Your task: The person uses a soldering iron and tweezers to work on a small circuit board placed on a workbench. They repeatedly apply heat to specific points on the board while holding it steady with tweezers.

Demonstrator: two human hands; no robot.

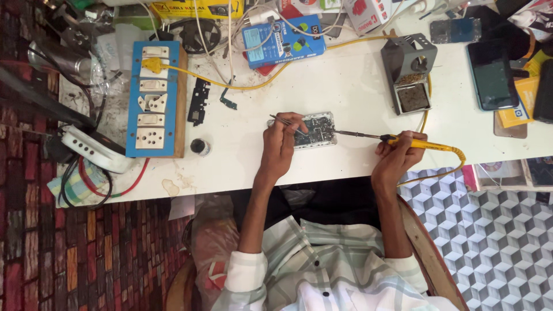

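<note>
An opened phone [315,130] with its circuit board showing lies on the white table [345,86]. My left hand [280,144] rests on the phone's left part and pinches thin metal tweezers [281,121], whose tips point at the board. My right hand [397,154] grips a soldering iron with a yellow handle [417,144]. Its dark metal tip [351,134] reaches left to the phone's right edge. A yellow cord runs from the handle over the table's front edge.
A grey soldering iron stand [408,72] sits behind the phone. A blue switch and socket board [152,98] lies at left, beside a small round black pot [199,146]. Dark phones [492,75], boxes and cables crowd the back and right.
</note>
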